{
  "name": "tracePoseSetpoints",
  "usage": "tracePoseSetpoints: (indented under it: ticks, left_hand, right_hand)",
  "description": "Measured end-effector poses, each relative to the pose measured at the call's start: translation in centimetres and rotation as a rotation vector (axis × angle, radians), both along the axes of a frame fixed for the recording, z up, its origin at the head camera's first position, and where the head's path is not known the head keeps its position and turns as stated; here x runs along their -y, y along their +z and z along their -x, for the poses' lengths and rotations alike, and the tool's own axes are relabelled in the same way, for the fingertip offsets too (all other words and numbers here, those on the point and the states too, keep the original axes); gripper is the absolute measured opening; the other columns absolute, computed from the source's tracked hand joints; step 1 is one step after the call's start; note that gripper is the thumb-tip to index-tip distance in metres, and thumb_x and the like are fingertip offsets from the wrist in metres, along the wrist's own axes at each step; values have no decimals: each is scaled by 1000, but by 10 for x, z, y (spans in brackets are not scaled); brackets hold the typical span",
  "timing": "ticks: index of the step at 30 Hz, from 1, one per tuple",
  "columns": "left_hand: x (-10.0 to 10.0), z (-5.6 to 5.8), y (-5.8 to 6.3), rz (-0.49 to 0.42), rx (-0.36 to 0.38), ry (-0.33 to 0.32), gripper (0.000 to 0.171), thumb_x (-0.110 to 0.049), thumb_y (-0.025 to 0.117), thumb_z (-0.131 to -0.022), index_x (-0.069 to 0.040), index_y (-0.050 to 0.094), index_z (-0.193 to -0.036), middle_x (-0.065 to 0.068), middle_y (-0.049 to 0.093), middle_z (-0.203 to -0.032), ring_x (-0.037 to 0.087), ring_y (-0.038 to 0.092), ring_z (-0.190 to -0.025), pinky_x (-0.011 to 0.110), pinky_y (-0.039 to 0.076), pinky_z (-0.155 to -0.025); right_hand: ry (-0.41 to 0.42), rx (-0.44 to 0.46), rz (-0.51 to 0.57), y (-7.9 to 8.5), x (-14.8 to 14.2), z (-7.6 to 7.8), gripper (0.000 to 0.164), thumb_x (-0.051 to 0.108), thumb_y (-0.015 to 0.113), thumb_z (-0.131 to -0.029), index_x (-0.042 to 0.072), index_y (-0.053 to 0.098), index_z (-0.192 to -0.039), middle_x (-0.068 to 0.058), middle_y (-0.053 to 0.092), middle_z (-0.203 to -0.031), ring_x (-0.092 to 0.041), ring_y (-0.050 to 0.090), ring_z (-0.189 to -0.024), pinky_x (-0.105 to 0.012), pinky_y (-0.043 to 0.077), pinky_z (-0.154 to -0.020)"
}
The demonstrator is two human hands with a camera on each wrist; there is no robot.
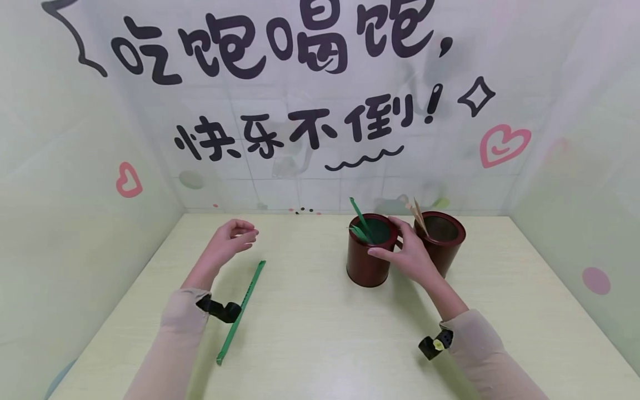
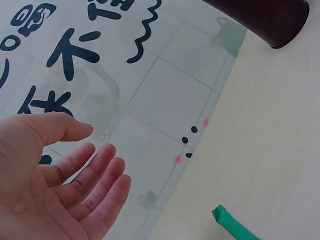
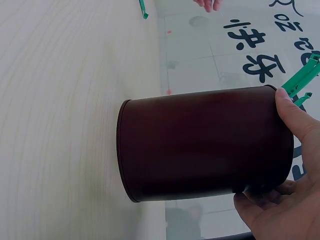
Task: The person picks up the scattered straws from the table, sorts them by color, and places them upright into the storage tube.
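My right hand [image 1: 412, 258] grips a dark red-brown cylindrical holder [image 1: 367, 265] near its rim. In the right wrist view the thumb lies on the upper edge, with the other fingers along the side of the holder [image 3: 200, 145]. Green-wrapped thin sticks, perhaps straws [image 1: 359, 210], poke out of its mouth. My left hand [image 1: 231, 239] hovers at the left, holding nothing, its fingers relaxed and slightly bent. Below and right of it, a long green-wrapped straw-like stick [image 1: 254, 283] lies slantwise on the table. Whether the gripped holder touches the table I cannot tell.
A second dark red-brown holder [image 1: 442, 256], with pale wooden sticks [image 1: 419, 216] in it, stands just right of the gripped one. A printed curtain [image 1: 310, 189] with black lettering closes off the back of the pale table [image 1: 310, 333], and similar sheets flank both sides.
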State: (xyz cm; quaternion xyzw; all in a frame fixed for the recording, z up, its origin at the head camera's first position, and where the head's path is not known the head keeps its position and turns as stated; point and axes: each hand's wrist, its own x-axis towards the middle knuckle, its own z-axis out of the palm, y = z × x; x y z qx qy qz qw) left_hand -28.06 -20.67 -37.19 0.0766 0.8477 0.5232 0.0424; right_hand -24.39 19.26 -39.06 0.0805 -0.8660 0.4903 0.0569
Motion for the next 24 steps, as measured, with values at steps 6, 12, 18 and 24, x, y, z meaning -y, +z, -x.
tracePoseSetpoints:
  ticks: [6,12,18,24]
  left_hand:
    - [10,-4,-14,0,27,16,44,-21,53,-104,9,43,-135,29,54,-136,27,63,-116,28,56,-98]
    - [17,-9,-29,-6,56,21,43,-20,52,-104,10,43,-134,29,55,-135,24,64,-114,29,56,-97]
    - [21,-12,-43,2,94,38,43,-22,54,-103,8,44,-132,28,55,-133,29,63,-116,29,57,-96]
    - [25,-16,-56,38,157,66,43,-24,55,-103,7,46,-132,25,57,-128,25,64,-111,29,58,-92]
  right_hand:
    - [-1,-2,-3,0,0,0,91,27,84,-82,5,31,-153,-19,38,-154,-35,39,-143,-54,39,-115]
    - [-5,4,-4,1,0,0,91,28,83,-82,5,31,-153,-19,38,-154,-35,39,-143,-54,39,-115]
    - [-7,7,-3,1,0,0,91,28,83,-82,6,31,-152,-19,39,-154,-35,39,-143,-54,39,-115]
    - [1,1,1,0,0,0,91,28,83,-82,6,31,-152,-19,39,-154,-35,39,-143,-54,39,-115]
